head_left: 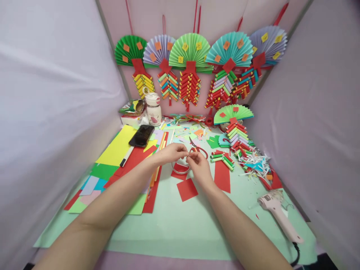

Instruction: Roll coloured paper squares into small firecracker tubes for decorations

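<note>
My left hand (pixel 177 152) and my right hand (pixel 199 165) meet above the middle of the table, fingertips pinched together. What they pinch is too small to make out. Just below them a clear ring (pixel 181 173), perhaps a tape roll, lies on a red paper piece (pixel 177 175), partly hidden by my hands. A red paper square (pixel 187 189) lies nearer to me. Behind my right hand are scissors (pixel 203 151) with red handles. To its right several green and red rolled paper tubes (pixel 223 160) rest near a red paper strip (pixel 222 179).
Coloured paper sheets (pixel 112 150) cover the left side, with a black phone (pixel 142 135) on them. A white bottle (pixel 153 109) stands behind. At right lie paper shreds (pixel 257 165) and a glue gun (pixel 281 217). Folded-fan decorations (pixel 191 48) hang at the back.
</note>
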Tool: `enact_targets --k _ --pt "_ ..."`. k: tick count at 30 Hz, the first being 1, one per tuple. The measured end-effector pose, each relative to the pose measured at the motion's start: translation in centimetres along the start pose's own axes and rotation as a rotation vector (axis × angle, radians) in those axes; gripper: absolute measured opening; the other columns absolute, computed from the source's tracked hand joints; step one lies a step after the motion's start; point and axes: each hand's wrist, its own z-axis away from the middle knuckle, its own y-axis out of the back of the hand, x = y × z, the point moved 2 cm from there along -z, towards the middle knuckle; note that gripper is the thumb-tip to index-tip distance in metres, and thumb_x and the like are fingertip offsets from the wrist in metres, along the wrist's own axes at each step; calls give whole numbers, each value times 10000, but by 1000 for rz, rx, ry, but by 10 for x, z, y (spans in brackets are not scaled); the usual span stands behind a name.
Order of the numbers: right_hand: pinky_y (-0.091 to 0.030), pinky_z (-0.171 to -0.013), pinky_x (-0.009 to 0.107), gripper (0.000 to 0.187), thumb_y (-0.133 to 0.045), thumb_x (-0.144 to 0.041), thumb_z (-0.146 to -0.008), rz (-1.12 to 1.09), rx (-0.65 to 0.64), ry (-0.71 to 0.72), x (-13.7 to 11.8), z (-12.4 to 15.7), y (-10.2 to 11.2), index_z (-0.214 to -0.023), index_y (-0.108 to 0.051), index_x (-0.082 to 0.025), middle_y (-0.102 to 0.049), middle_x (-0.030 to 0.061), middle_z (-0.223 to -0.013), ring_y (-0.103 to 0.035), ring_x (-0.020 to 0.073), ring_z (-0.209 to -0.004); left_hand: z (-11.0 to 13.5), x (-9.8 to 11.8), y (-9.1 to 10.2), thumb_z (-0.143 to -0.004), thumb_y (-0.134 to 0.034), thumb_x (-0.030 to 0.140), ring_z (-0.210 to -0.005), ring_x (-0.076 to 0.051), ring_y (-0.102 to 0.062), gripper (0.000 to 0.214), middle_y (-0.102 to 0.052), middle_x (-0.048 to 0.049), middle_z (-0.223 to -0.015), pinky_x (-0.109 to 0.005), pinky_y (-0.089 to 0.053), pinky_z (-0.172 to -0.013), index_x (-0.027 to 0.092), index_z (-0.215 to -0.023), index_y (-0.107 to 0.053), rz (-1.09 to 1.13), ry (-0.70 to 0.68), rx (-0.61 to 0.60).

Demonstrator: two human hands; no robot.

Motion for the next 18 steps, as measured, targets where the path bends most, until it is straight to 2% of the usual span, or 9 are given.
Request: enact_targets --k 6,8,10,12,14,18 --pt "-445 -613 264 296 -667 -424 -700 -128 9 -77 0 -1 6 -839 -553 -188 -602 -2 -761 -555 137 -661 -1 1 -11 -788 -524 480 -551 -88 -478 323 -575 12 -686 -213 -388 -519 166 -832 -587 155 -17 24" --pt "-425 -568 248 299 -658 -442 -710 -138 10 -57 -1 -1 6 -835 -546 -194 -581 -9 -751 -524 127 -629 1 4 -7 -781 -534 496 -608 -100 -528 352 -607 -3 -739 -225 -426 -579 161 -872 -590 165 -9 39" --pt "-414 -549 245 302 -660 -448 -711 -137 9 -43 -2 0 6 -827 -544 -195 -565 -11 -737 -502 124 -611 3 8 4 -772 -548 505 -733 -130 -579 375 -646 -31 -832 -243 -448 -670 156 -896 -607 76 -17 71" --pt "-405 -546 247 293 -668 -437 -707 -129 6 -35 -4 1 5 -818 -548 -194 -554 -18 -715 -489 122 -600 4 10 22 -778 -537 508 -814 -159 -592 381 -666 -45 -881 -256 -443 -720 157 -895 -627 -77 -21 119" --pt "-391 -550 248 267 -665 -420 -710 -111 1 -34 -7 2 5 -800 -550 -197 -535 -33 -675 -474 118 -581 4 8 51 -792 -512 495 -820 -172 -593 374 -675 -52 -887 -263 -435 -735 155 -884 -638 -226 -5 215" --pt "-368 -563 248 231 -642 -400 -726 -90 -26 -24 -13 5 2 -765 -540 -198 -502 -46 -637 -451 115 -571 0 -8 128 -788 -517 378 -833 -177 -562 275 -665 -67 -913 -247 -389 -739 152 -865 -652 -594 168 459"
